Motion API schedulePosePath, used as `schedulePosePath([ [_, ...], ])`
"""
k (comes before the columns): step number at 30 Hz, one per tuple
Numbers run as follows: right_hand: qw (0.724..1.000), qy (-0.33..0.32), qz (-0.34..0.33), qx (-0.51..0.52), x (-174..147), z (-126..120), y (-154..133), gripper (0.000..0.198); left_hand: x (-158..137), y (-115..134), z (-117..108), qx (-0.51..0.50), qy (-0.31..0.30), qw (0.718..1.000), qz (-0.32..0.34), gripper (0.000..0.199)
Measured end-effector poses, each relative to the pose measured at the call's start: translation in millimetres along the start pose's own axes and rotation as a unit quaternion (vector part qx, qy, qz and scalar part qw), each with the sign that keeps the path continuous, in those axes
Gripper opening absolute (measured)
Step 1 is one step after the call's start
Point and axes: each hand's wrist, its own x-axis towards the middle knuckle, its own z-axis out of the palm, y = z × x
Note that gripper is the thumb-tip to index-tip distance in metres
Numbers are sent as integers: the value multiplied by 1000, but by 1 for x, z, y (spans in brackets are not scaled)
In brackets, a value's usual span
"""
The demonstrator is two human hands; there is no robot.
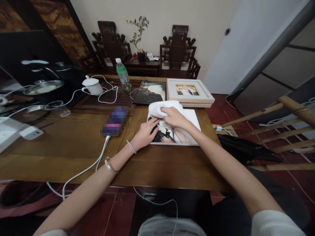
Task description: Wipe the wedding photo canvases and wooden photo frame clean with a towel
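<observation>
At the left of the frame, a white power strip [31, 131] lies on the wooden table [157, 168], with a lidded pan [45, 88] above it. Toward the upper left stands a white lidded cup [93, 86]; below and right of it lies a smartphone [114, 122], its white cable attached. A green-labelled plastic bottle [123, 77] stands upright at upper centre-left. At centre, the left hand [145, 133] rests on the left edge of a photo panel [168, 135], palm down, its fingers slightly apart and the thumb spread from them. The panel lies flat at the centre of the frame, with a folded white cloth [155, 108] over its upper part. Just above lies a dark photo print [149, 93]. The right hand [174, 117] has its fingers clamped on the cloth. Right of the dark print lies a white-framed photograph [188, 90]; wooden bars [295, 109] occupy the right edge.
</observation>
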Motion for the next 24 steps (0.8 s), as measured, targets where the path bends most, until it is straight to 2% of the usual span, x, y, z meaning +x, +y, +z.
schedulePosePath([
  [3,1000,11,12,-7,-20,-15,22,28,0,-2,2,-9,2,1000,-3,43],
  [6,996,28,28,-75,-40,-31,47,29,0,-4,2,-12,-1,1000,-7,43],
  [10,986,5,49,-160,-69,-35,63,33,1,-2,1,-10,-2,1000,-15,43],
  [14,977,-2,18,-212,-113,-17,45,40,1,0,1,-8,-4,1000,-13,44],
  [19,982,-30,-44,-182,-174,0,2,41,1,-1,1,-4,-4,1000,-13,44],
  [22,984,-56,-69,-156,-191,0,-14,40,1,-2,2,-2,-8,1000,-13,44],
  [24,985,-63,-67,-145,-190,-3,-15,40,1,-2,2,-1,-9,1000,-14,44],
])
